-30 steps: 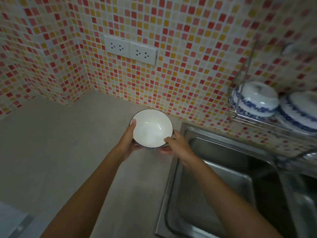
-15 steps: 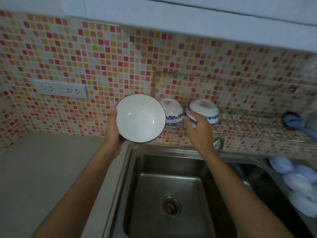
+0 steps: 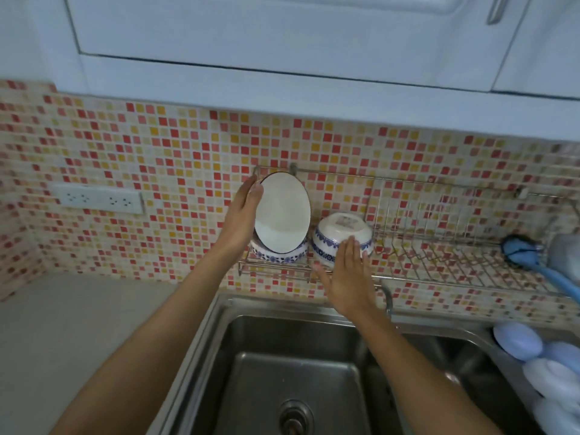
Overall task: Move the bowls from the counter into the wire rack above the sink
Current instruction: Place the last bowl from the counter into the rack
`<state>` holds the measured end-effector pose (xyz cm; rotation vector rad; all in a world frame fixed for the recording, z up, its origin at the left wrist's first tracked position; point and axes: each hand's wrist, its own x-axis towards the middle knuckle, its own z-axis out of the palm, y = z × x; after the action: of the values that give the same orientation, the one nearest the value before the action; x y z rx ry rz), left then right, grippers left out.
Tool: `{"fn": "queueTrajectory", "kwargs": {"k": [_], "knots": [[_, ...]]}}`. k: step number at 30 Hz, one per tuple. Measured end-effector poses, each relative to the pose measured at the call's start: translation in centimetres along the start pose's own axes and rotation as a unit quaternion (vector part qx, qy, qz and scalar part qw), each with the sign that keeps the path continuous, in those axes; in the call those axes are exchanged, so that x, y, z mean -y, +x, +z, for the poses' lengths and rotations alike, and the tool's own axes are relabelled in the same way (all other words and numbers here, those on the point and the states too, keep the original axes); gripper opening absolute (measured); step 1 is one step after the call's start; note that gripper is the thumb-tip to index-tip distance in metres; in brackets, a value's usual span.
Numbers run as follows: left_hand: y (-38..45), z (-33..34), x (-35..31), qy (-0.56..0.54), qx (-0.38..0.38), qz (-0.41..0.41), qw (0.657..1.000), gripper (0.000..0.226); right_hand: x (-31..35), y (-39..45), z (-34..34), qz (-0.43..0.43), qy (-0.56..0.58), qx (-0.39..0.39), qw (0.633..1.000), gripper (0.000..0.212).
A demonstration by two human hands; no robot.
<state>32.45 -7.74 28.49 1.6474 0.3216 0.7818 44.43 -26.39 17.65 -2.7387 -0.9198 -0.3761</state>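
3 bowls: one (image 3: pixel 281 211) in the left hand (image 3: pixel 241 215), one (image 3: pixel 276 253) under it, one (image 3: pixel 342 233) by the right hand (image 3: pixel 346 277) (both upturned).

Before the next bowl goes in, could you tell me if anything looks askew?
Yes: the bowl in the left hand is tipped on edge over an upturned bowl in the wire rack, not seated.

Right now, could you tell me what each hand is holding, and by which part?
The left hand holds a white bowl by its left rim, tilted on edge. The right hand is open and holds nothing.
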Motion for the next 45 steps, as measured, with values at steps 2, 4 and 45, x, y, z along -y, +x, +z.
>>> {"fn": "queueTrajectory", "kwargs": {"k": [2,4,45], "knots": [[1.1,1.2,-0.9,0.023,-0.007,0.046,0.999,0.052,-0.1,0.1,0.1,-0.002,-0.003,-0.001,1.0,0.09],[2.1,2.1,-1.6,0.074,-0.007,0.105,0.992,0.047,-0.1,0.1,0.2,-0.007,-0.007,-0.01,1.0,0.09],[4.5,4.2,7.4,0.537,0.121,0.205,0.809,0.102,-0.1,0.0,0.7,-0.01,0.014,-0.052,0.999,0.091]]}}
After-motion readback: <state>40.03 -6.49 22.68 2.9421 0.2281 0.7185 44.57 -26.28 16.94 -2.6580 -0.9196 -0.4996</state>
